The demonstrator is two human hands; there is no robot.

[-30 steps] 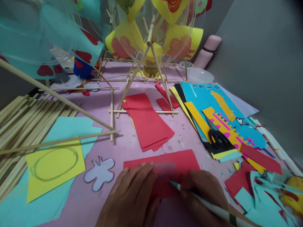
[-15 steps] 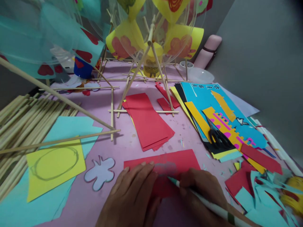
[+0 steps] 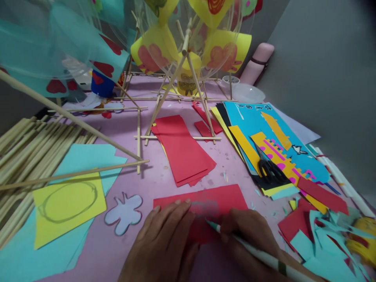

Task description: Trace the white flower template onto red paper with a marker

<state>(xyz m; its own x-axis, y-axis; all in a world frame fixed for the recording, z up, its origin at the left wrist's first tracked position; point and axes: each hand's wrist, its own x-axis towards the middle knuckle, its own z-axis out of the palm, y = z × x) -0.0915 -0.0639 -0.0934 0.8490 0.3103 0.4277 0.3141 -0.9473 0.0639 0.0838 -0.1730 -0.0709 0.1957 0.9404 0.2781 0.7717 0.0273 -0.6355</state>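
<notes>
A red sheet of paper (image 3: 226, 196) lies in front of me with grey coloured marks near its middle. My left hand (image 3: 164, 231) rests flat on its left part, fingers stretched out. In my right hand (image 3: 249, 231) is a white marker pen (image 3: 258, 254) with a teal tip, gripped between thumb and fingers. Its tip is at the paper, just below the marks. Left of my hand lies a pale butterfly cutout (image 3: 125, 213). A stack of red paper strips (image 3: 182, 150) lies beyond the sheet.
Wooden sticks (image 3: 35, 156) are piled at left, beside a yellow paper (image 3: 70, 207) with an oval. Stick frames (image 3: 188, 58) with paper-decorated wheels stand behind. Black scissors (image 3: 268, 170) lie on coloured sheets at right, near paper scraps (image 3: 320, 239). A pink bottle (image 3: 258, 64) leans behind.
The marker tip has shifted very slightly to the left on the red paper. My left hand stays in place.
</notes>
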